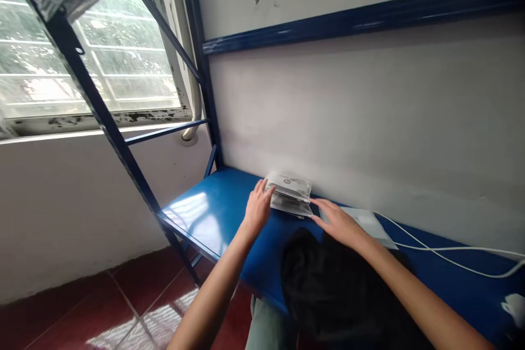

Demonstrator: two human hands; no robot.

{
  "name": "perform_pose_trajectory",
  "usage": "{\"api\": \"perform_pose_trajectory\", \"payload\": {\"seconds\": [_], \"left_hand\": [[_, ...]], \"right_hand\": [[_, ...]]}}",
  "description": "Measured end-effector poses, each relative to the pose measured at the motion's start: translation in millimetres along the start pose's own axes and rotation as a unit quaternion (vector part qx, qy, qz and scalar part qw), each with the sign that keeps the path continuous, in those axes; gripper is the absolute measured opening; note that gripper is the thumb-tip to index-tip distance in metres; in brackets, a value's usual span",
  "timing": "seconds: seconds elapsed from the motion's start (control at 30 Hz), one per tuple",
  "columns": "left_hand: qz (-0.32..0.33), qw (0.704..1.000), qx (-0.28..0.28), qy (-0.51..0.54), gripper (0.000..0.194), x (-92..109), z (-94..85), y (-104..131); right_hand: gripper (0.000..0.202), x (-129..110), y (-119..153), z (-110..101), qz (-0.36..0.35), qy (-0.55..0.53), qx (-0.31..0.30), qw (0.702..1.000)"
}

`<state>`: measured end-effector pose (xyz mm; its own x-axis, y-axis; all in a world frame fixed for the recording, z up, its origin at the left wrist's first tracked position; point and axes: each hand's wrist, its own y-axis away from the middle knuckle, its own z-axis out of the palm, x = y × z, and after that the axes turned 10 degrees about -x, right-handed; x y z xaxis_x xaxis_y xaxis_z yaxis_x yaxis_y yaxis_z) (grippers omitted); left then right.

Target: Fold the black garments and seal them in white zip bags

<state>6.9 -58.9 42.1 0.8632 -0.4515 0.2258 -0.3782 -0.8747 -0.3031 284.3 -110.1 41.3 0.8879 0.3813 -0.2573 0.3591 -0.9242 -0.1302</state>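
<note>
Clear plastic zip pouches [292, 209] with white contents and dark print lie in a small stack on the blue bench top [229, 191], close to the wall. The upper pouch sits raised at its near side, leaving a gap above the lower one. At the left end my left hand [258, 208] has the stack's corner between thumb and fingers. On the right side my right hand [334, 221] is spread, index fingertip by the upper pouch's corner and thumb by the lower one's. Whether the right fingertips press on the plastic is hard to make out.
Behind my right wrist lies a flat translucent sheet or bag [367, 223]. White cables [451, 249] run along the bench's right side. Black cloth [320, 284] covers its near edge. A blue metal frame [123, 147] rises at left before a window [102, 54].
</note>
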Motion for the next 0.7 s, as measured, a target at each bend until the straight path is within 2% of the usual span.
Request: {"api": "perform_pose_trajectory", "payload": {"seconds": [0.1, 0.17, 0.27, 0.37, 0.47, 0.53, 0.6, 0.63, 0.7], "left_hand": [[-0.005, 0.999, -0.021, -0.038, 0.067, -35, -3.2, -31], [0.018, 0.998, -0.036, -0.046, 0.068, -46, 4.1, -41], [0.038, 0.997, -0.036, -0.051, 0.063, -52, 12.2, -50], [0.059, 0.997, -0.021, -0.039, 0.053, -48, 0.9, -55], [0.097, 0.995, -0.006, -0.015, 0.051, -27, -25.0, -50], [0.134, 0.991, 0.011, 0.004, 0.054, 2, -39.3, -34], [0.206, 0.976, 0.060, 0.024, 0.055, 41, -43.5, -2], [0.248, 0.965, 0.082, 0.032, 0.056, 61, -40.4, 19], [0.287, 0.954, 0.075, 0.040, 0.057, 98, -23.4, 66]], "right_hand": [[0.061, -20, -76, 13, -0.033, 0.017, 0.012, 0.999], [0.057, -25, -103, 25, -0.042, 0.021, 0.015, 0.999], [0.053, -24, -116, 31, -0.040, 0.017, 0.022, 0.999], [0.049, -24, -109, 12, -0.040, 0.009, 0.021, 0.999], [0.052, -22, -79, -24, -0.028, -0.003, 0.028, 0.999], [0.058, -18, -35, -46, -0.029, -0.001, 0.054, 0.998], [0.064, -15, 28, -55, -0.057, 0.019, 0.101, 0.993], [0.067, -15, 65, -54, -0.061, 0.029, 0.121, 0.990], [0.070, -17, 138, -39, -0.050, 0.040, 0.132, 0.989]]}}
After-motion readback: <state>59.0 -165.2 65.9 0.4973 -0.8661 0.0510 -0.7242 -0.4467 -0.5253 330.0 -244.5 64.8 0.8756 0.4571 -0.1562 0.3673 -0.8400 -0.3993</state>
